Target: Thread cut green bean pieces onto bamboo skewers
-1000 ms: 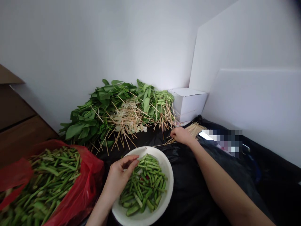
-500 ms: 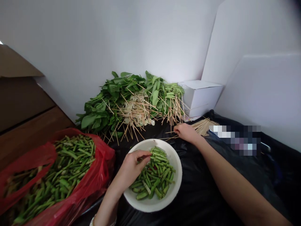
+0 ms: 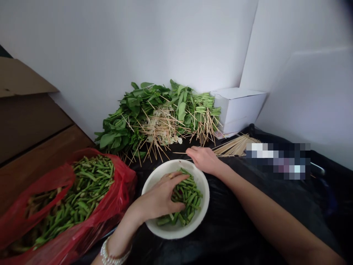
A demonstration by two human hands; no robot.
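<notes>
My left hand (image 3: pixel 167 197) reaches into a white bowl (image 3: pixel 204 206) of cut green beans (image 3: pixel 190 195). Its thumb and fingers are spread apart over the beans and touch them; the fingertips are partly hidden among the pieces. Just beyond the bowl's far right rim, my right hand (image 3: pixel 202 159) is closed on a thin wooden skewer (image 3: pixel 180 153), whose tip points left. Behind that hand, a bundle of loose skewers (image 3: pixel 234 145) lies on the black plastic cover (image 3: pixel 228 213).
At left stands a red plastic bag (image 3: pixel 124 176) full of cut beans. Along the wall lie leafy greens (image 3: pixel 113 129), skewered pale pieces (image 3: pixel 162 125) and skewered green stems (image 3: pixel 205 103), beside a white box (image 3: pixel 242 108). A cardboard box (image 3: pixel 30 110) is at far left.
My left hand has opened wider and moved down onto the beans. My right hand has moved left and nearer the bowl with the skewer. The view has shifted slightly.
</notes>
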